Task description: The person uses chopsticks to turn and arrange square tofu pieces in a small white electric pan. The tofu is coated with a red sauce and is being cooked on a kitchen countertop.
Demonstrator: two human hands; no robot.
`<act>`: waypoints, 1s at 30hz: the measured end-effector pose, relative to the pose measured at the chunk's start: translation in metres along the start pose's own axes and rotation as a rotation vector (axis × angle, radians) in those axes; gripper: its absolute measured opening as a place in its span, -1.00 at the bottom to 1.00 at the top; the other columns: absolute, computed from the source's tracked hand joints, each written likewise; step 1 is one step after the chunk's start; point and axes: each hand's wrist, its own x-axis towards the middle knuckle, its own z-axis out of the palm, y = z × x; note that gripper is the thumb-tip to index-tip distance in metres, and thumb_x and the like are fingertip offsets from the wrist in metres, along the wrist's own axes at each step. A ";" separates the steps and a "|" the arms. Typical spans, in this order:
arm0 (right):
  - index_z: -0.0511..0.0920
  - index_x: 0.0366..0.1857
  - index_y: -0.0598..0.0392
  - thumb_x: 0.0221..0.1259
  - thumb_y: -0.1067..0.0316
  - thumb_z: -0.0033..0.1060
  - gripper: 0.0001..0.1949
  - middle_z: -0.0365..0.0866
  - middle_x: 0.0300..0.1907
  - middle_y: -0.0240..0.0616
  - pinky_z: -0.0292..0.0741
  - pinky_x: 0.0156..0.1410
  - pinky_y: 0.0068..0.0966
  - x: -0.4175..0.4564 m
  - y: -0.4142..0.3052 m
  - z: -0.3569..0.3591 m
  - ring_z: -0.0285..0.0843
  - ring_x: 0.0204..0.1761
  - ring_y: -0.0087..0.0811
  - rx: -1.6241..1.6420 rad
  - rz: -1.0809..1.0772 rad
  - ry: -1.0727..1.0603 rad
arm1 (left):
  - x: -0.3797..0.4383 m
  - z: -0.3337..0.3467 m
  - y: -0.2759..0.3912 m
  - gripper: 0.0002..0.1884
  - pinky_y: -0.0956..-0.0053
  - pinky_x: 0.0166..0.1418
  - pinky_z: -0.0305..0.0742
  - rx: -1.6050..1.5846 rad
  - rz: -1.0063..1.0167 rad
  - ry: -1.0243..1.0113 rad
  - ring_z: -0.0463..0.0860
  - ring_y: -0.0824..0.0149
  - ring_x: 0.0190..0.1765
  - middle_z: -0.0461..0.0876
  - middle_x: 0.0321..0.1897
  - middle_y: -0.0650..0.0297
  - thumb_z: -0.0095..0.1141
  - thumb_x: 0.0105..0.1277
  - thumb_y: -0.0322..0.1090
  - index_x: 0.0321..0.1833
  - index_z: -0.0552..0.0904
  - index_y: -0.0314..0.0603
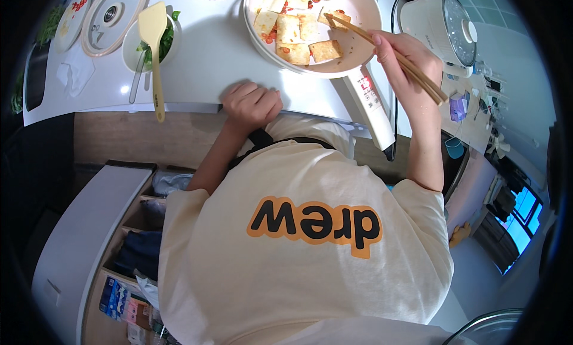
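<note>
My right hand [403, 58] grips a pair of wooden chopsticks [358, 30], whose tips touch a browned tofu slice [342, 22] at the right of the pan. The white electric frying pan [358, 60] holds several more tofu slices [288, 29] with bits of chopped red chili [268, 37]. Its handle [369, 103], with a lit red display, points toward me over the counter edge. My left hand [253, 104] rests in a loose fist at the counter's front edge, with nothing visible in it.
Left of the pan, a white bowl [130, 45] of chopped greens [165, 43] carries a cream spatula [154, 36] across its rim. Beyond lie a glass lid [96, 25], a plate [67, 34] and a paper tissue [77, 74]. A white electric pot [421, 29] and a black cord [395, 13] are at right.
</note>
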 end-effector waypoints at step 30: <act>0.85 -0.17 0.21 0.44 0.31 0.40 -0.82 0.76 -0.46 -0.19 0.54 -0.36 -0.52 -0.005 -0.012 -0.009 0.67 -0.49 -0.40 0.109 -0.018 -0.176 | 0.003 -0.001 0.001 -0.66 0.39 -0.54 0.29 -0.007 -0.001 0.008 0.40 0.28 -0.64 0.42 -0.73 0.36 0.35 0.04 -0.44 -0.69 0.39 -0.02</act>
